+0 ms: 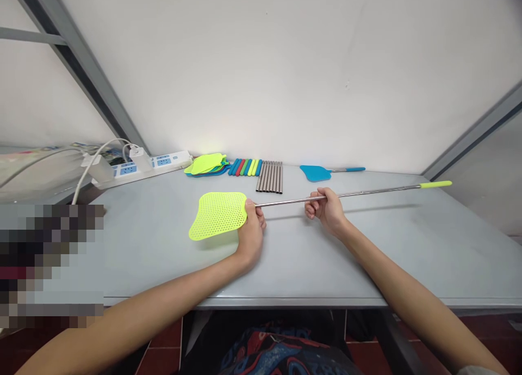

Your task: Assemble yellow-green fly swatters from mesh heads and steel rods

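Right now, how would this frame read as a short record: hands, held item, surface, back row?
Left hand: grips lime swatter at base of head
Right hand: holds its metal rod partway along
Held item: raised above table; head left, lime handle right
Surface: grey table
Back row, left to right: power strip, stacked swatter heads, coloured grips, metal tubes, blue swatter

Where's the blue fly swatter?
Head view: blue fly swatter at the back of the table, by the wall, right of the metal tubes, beyond the right hand.
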`<state>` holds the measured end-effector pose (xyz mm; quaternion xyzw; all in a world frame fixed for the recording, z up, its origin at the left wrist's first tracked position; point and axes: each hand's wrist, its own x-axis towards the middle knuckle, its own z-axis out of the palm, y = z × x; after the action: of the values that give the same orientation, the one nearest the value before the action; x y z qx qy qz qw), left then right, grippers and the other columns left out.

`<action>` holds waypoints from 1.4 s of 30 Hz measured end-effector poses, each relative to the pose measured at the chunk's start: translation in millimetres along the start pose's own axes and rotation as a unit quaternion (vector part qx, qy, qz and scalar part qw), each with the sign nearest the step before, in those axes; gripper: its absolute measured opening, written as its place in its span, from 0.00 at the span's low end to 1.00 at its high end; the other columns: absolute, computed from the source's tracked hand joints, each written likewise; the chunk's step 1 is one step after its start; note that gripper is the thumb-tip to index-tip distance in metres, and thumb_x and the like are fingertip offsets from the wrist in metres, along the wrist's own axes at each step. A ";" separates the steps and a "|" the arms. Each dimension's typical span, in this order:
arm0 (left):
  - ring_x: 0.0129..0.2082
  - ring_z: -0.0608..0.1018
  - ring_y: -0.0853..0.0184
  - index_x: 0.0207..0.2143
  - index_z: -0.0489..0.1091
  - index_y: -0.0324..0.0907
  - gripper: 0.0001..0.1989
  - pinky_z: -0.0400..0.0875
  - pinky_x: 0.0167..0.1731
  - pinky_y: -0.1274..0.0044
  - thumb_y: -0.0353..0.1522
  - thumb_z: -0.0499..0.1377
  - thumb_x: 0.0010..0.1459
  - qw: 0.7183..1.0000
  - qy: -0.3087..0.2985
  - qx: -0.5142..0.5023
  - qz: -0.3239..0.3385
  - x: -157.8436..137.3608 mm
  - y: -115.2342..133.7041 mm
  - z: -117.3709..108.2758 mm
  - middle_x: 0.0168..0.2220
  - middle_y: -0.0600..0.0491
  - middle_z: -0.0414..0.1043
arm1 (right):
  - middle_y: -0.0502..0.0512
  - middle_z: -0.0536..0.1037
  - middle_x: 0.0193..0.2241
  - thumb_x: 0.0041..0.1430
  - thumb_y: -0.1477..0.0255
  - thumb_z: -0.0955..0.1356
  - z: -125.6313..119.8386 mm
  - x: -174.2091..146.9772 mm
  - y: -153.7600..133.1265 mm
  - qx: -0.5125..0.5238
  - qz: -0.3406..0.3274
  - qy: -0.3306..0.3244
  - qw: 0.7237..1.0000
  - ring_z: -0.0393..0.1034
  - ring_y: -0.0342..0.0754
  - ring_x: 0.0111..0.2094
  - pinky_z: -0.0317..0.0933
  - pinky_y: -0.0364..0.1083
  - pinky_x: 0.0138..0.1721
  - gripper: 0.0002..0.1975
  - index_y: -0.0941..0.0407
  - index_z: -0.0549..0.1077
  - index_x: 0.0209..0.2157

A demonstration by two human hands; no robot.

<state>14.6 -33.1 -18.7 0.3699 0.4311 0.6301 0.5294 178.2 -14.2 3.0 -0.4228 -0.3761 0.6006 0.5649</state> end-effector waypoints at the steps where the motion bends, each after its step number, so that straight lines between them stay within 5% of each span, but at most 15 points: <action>1: 0.12 0.52 0.77 0.20 0.53 0.41 0.18 0.49 0.12 0.83 0.46 0.46 0.52 1.000 -0.001 0.000 -0.001 -0.3 0.0 -0.1 0.13 0.62 0.46 | 0.49 0.53 0.08 0.51 0.69 0.54 0.6 -0.4 0.1 0.000 0.001 0.000 1.000 0.53 0.42 0.12 0.47 0.42 0.15 0.20 0.56 0.54 0.08; 42: 0.11 0.51 0.78 0.20 0.52 0.42 0.19 0.46 0.11 0.83 0.47 0.46 0.51 0.997 -0.069 0.005 -0.018 -6.9 2.5 5.1 0.12 0.62 0.45 | 0.53 0.62 0.11 0.51 0.65 0.51 17.3 -13.3 20.2 -0.025 0.047 -0.096 0.994 0.54 0.43 0.12 0.50 0.42 0.15 0.22 0.58 0.62 0.11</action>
<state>19.6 -39.3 -14.6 0.4073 0.4028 0.5914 0.5675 154.8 -28.6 -8.5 -0.3943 -0.4234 0.6550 0.4860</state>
